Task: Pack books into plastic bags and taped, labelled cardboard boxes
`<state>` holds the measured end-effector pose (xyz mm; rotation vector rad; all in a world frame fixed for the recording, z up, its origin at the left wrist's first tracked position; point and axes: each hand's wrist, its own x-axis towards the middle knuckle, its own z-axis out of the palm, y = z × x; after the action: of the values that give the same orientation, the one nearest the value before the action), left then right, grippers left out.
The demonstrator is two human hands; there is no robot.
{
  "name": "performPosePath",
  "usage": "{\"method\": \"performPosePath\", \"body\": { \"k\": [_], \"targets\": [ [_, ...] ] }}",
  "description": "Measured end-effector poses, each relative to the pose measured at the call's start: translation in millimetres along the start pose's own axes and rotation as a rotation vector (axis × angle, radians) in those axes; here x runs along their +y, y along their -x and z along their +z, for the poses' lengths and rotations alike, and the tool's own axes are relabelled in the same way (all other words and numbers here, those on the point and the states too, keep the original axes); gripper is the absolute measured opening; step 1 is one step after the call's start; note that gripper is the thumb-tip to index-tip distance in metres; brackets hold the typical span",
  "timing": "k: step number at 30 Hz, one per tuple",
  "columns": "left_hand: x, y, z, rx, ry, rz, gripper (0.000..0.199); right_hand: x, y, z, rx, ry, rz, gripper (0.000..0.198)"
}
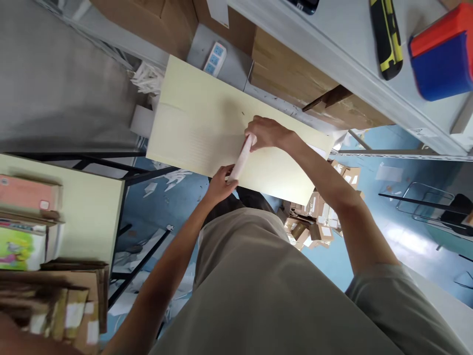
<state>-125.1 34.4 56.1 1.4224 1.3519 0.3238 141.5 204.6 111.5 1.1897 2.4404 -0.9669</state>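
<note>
A flat, pale pink item [242, 158], seen nearly edge-on, is held over a cream-topped table [199, 108]. My left hand [222, 182] grips its near end, close to the table's front edge. Around the far end, the fingers of my right hand [269, 133] are closed. Its broad face is turned away from view, so I cannot tell its exact kind. A white paper or label [317, 150] lies on the tabletop near the right end, partly behind my right forearm.
A power strip [215, 59] and cardboard boxes [286, 71] stand behind the table. The shelf above holds a yellow-black utility knife [387, 39] and a red-blue object [441, 59]. At left, another table [92, 212] bears books and flattened cardboard. Several boxes [314, 212] lie on the floor.
</note>
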Motion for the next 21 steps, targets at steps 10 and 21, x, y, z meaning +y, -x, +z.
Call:
{"method": "performPosePath", "body": {
  "k": [10,21],
  "targets": [
    [-54.6,-38.5,-75.1,0.014,0.212,-0.349,0.03,-29.0,-85.9,8.8,0.083,-0.248,0.103,0.059],
    [-102.6,-79.0,-114.0,0.013,-0.197,-0.382,0.031,-63.6,-162.8,34.8,-0.002,-0.247,0.435,0.054]
  ]
}}
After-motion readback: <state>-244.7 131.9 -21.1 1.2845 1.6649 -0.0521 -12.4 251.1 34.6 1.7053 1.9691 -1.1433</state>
